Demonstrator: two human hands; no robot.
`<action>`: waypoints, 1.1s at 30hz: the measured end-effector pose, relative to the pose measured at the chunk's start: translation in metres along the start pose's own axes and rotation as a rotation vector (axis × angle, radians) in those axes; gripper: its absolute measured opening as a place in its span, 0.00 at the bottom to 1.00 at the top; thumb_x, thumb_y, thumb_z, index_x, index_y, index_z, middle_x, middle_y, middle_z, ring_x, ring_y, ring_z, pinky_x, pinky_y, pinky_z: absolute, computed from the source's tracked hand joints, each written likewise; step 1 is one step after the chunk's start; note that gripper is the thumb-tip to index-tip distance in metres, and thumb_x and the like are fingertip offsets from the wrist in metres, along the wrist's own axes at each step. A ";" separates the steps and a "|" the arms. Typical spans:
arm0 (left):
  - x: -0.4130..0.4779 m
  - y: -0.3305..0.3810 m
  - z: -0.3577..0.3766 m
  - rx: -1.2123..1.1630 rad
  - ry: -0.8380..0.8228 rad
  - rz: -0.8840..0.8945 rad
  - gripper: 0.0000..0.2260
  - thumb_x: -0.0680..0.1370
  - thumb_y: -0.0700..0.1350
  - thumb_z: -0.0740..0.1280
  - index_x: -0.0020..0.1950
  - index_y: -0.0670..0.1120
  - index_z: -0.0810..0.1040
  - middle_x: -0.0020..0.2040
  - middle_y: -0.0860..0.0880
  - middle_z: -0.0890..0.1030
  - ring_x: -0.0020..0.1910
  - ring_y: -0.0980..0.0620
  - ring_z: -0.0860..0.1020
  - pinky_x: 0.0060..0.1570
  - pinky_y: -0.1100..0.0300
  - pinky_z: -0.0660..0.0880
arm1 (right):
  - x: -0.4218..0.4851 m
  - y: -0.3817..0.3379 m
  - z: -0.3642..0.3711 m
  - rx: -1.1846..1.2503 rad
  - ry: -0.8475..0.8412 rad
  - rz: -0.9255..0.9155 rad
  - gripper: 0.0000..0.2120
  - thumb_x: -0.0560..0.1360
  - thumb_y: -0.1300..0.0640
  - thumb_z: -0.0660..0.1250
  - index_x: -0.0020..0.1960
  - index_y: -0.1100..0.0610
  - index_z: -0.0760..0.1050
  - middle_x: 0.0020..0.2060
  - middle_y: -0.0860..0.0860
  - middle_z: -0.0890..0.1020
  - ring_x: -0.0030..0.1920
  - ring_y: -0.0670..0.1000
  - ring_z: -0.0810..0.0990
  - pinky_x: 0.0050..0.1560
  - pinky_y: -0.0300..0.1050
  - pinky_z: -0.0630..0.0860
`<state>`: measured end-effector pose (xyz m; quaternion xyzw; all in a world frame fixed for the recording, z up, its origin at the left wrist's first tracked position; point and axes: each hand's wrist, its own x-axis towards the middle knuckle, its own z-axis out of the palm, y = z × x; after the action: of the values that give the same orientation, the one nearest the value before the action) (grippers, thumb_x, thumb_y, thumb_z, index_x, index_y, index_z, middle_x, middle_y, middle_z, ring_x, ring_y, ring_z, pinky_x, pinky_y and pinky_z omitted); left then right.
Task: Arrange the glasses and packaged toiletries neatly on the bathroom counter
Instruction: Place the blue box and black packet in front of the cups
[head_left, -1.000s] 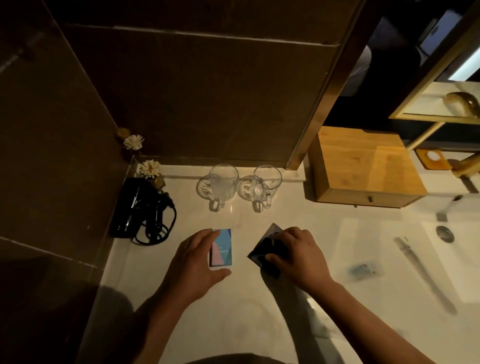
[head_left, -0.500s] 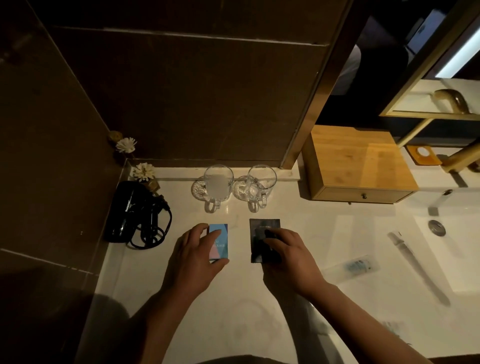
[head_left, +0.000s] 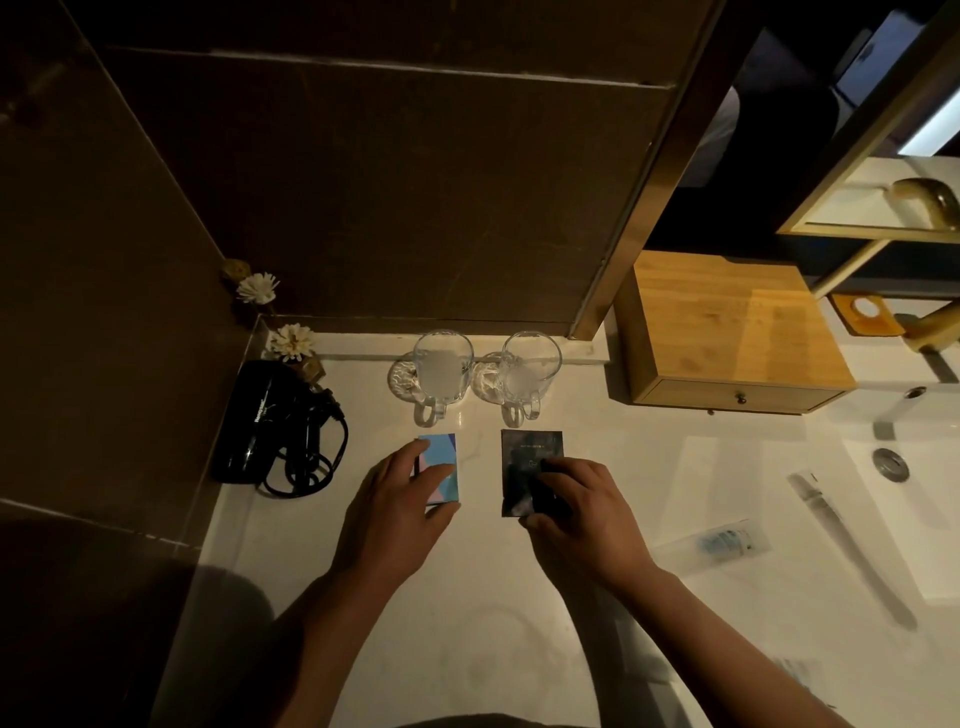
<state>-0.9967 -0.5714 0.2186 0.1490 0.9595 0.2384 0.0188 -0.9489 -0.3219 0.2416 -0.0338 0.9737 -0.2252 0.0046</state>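
Observation:
Two clear glass mugs, a left one (head_left: 442, 373) and a right one (head_left: 530, 374), stand on patterned coasters at the back of the white counter (head_left: 488, 613), handles toward me. In front of the left mug lies a small blue-and-pink box (head_left: 441, 457), gripped at its near end by my left hand (head_left: 395, 514). In front of the right mug lies a black packet (head_left: 527, 457), square to the counter, with the fingers of my right hand (head_left: 576, 514) pinching its near half.
A black hair dryer (head_left: 265, 421) with coiled cord lies at the left wall, white flowers (head_left: 291, 340) behind it. A wooden drawer box (head_left: 727, 332) stands at the back right. A clear packaged tube (head_left: 722, 540) and long wrapped item (head_left: 831, 519) lie beside the sink drain (head_left: 889, 463).
My right hand turned the black packet from a diagonal tilt to straight, in line below the right mug. My left hand nudged the blue box straighter below the left mug.

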 end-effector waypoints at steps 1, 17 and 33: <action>0.000 0.000 0.000 -0.007 -0.003 -0.002 0.21 0.71 0.51 0.77 0.62 0.51 0.79 0.71 0.47 0.72 0.65 0.44 0.74 0.52 0.48 0.81 | 0.000 0.001 0.001 -0.004 0.007 -0.003 0.21 0.72 0.47 0.73 0.62 0.55 0.79 0.62 0.53 0.79 0.61 0.56 0.75 0.57 0.50 0.77; 0.007 0.006 -0.006 -0.031 -0.033 -0.020 0.17 0.74 0.47 0.75 0.61 0.47 0.81 0.73 0.46 0.72 0.67 0.44 0.74 0.54 0.47 0.81 | 0.017 0.001 0.006 -0.023 0.044 -0.015 0.18 0.71 0.51 0.75 0.59 0.56 0.81 0.60 0.53 0.81 0.59 0.58 0.77 0.55 0.51 0.77; 0.007 0.004 -0.006 -0.040 -0.049 -0.034 0.18 0.75 0.48 0.73 0.64 0.49 0.79 0.74 0.48 0.69 0.69 0.46 0.72 0.57 0.48 0.80 | 0.023 -0.001 0.006 -0.035 0.027 0.013 0.18 0.73 0.50 0.73 0.61 0.54 0.80 0.63 0.52 0.80 0.61 0.57 0.75 0.56 0.51 0.76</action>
<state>-1.0027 -0.5692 0.2261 0.1383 0.9562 0.2532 0.0495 -0.9712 -0.3267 0.2369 -0.0243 0.9776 -0.2087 -0.0076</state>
